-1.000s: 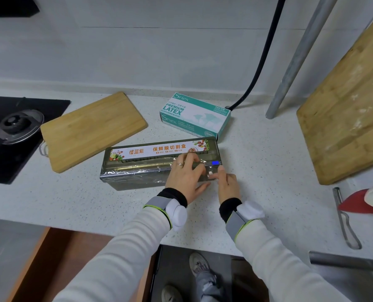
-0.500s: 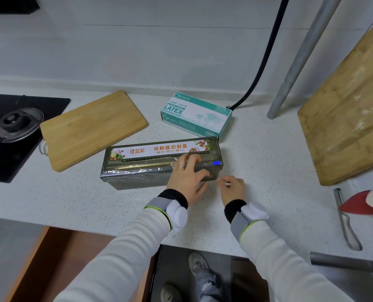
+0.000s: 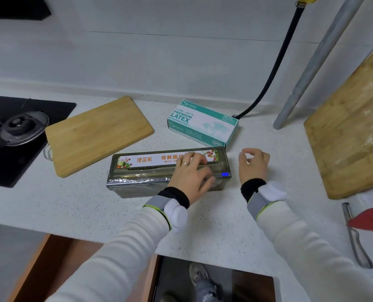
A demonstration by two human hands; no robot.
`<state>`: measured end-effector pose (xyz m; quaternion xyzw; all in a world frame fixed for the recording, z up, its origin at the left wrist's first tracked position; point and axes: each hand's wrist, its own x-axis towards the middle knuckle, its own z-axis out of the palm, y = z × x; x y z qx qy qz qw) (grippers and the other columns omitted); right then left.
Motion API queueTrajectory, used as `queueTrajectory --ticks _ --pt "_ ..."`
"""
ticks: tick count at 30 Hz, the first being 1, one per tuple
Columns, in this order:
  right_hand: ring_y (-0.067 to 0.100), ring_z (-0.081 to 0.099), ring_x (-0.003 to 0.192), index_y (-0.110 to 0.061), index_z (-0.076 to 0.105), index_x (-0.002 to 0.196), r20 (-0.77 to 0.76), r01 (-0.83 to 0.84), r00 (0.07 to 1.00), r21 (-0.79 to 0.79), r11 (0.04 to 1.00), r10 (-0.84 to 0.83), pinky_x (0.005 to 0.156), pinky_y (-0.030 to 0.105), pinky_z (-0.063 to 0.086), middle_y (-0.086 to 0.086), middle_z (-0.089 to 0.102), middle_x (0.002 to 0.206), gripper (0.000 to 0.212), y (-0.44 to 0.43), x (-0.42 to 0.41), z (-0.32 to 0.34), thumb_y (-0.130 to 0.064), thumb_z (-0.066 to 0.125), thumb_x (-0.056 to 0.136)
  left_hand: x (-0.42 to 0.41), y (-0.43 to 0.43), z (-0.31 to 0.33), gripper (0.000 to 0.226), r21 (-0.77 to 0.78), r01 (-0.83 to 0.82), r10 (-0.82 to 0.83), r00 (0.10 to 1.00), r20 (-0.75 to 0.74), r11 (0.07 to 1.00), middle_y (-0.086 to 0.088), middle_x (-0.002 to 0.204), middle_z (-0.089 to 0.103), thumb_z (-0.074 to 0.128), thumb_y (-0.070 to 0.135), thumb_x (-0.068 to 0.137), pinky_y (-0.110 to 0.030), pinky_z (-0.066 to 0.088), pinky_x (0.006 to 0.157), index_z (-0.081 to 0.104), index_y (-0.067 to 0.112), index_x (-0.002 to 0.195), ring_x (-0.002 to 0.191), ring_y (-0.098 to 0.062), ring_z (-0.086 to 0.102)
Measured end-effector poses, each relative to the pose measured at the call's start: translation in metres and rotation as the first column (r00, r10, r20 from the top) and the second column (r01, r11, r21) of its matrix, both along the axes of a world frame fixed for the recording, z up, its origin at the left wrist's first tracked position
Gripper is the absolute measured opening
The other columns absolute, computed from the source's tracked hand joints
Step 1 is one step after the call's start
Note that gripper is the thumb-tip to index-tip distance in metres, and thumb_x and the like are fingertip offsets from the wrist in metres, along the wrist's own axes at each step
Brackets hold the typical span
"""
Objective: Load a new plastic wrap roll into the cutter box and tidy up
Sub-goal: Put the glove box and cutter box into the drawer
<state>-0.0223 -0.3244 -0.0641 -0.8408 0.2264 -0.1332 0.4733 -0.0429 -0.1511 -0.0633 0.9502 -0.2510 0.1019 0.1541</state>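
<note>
Cutter box point(image 3: 142, 171) lies on the counter point(image 3: 224, 225), just in front of the glove box point(image 3: 203, 125). I see the left hand point(image 3: 189, 177) pressed flat on its right half, fingers spread, clasping nothing. Right hand point(image 3: 254, 166) hangs just beside the box's right end, fingers loosely curled, apart from it, empty. Small cutting board point(image 3: 96, 134) lies to the left.

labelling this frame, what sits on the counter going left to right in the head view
stove burner → small cutting board → cutter box → right hand → large cutting board
</note>
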Motion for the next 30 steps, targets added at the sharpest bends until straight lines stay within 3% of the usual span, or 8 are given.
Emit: queueTrajectory --ticks 4,7,12,15,18,20,23,30 --pt "0.035 0.052 0.111 -0.006 0.061 0.108 -0.067 -0.150 0.987 -0.092 0.984 0.145 0.102 0.041 0.040 0.018 0.046 0.124 0.022 0.005 0.044 0.018 -0.016 0.053 0.090 0.028 0.007 0.018 0.021 -0.072 -0.109 0.106 0.993 -0.055 0.991 -0.005 0.114 0.054 0.052 0.032 0.091 -0.038 0.038 0.091 0.066 0.019 0.100 0.112 -0.027 0.044" --pt "0.034 0.048 0.116 -0.007 0.058 0.113 -0.167 -0.281 0.952 -0.153 0.947 0.256 0.105 0.039 0.037 0.019 0.046 0.127 0.027 0.010 0.076 0.024 -0.019 0.053 0.090 0.055 0.006 0.028 0.029 -0.215 -0.300 0.240 0.933 -0.268 0.929 -0.009 0.122 0.050 0.053 0.028 0.092 -0.035 0.037 0.096 0.059 0.012 0.115 0.114 -0.025 0.044" --pt "0.031 0.049 0.120 -0.009 0.054 0.120 -0.300 -0.408 0.893 -0.220 0.886 0.336 0.103 0.038 0.039 0.016 0.050 0.130 0.034 0.013 0.137 0.023 -0.025 0.054 0.090 0.111 0.006 0.035 0.041 -0.363 -0.722 0.230 0.581 -0.781 0.589 -0.023 0.118 0.058 0.053 0.029 0.093 -0.032 0.042 0.091 0.053 0.000 0.122 0.107 -0.034 0.057" --pt "0.031 0.050 0.119 -0.009 0.052 0.122 -0.360 -0.444 0.866 -0.231 0.866 0.348 0.099 0.036 0.040 0.014 0.051 0.131 0.037 0.013 0.175 0.018 -0.025 0.054 0.089 0.138 0.005 0.037 0.027 -0.368 -0.870 0.085 0.415 -0.906 0.329 -0.018 0.076 0.049 0.054 0.026 0.092 -0.033 0.039 0.073 0.050 0.001 0.099 0.061 -0.026 0.044" --pt "0.033 0.052 0.117 -0.009 0.051 0.124 -0.415 -0.473 0.840 -0.246 0.846 0.348 0.095 0.034 0.040 0.014 0.052 0.131 0.040 0.015 0.205 0.009 -0.026 0.055 0.088 0.160 0.003 0.031 0.034 -0.304 -0.926 0.018 0.316 -0.949 0.224 -0.009 0.075 0.046 0.055 0.027 0.092 -0.031 0.040 0.066 0.048 0.005 0.117 0.056 -0.020 0.039" --pt "0.035 0.053 0.115 -0.008 0.050 0.126 -0.448 -0.498 0.821 -0.259 0.828 0.354 0.094 0.035 0.041 0.016 0.050 0.131 0.044 0.015 0.225 0.002 -0.027 0.056 0.087 0.176 -0.001 0.024 0.048 -0.279 -0.938 -0.033 0.278 -0.960 0.207 -0.015 0.103 0.055 0.056 0.027 0.092 -0.035 0.047 0.076 0.043 0.005 0.133 0.068 -0.025 0.048" --pt "0.036 0.051 0.118 -0.004 0.043 0.131 -0.513 -0.526 0.785 -0.255 0.811 0.348 0.099 0.038 0.043 0.018 0.048 0.134 0.054 0.013 0.250 -0.010 -0.030 0.057 0.085 0.194 -0.006 0.013 0.048 -0.247 -0.950 -0.075 0.237 -0.969 0.193 -0.013 0.143 0.041 0.055 0.022 0.094 -0.039 0.048 0.093 0.041 0.012 0.139 0.117 -0.031 0.050" --pt "0.033 0.057 0.111 -0.004 0.052 0.124 -0.738 -0.702 0.563 -0.190 0.686 0.372 0.080 0.029 0.039 0.017 0.058 0.126 0.054 0.008 0.282 -0.027 -0.046 0.045 0.092 0.216 -0.024 -0.004 0.059 -0.129 -0.976 -0.156 0.102 -0.982 0.175 -0.012 0.150 0.030 0.056 0.026 0.093 -0.048 0.044 0.100 0.029 0.012 0.144 0.133 -0.036 0.036"
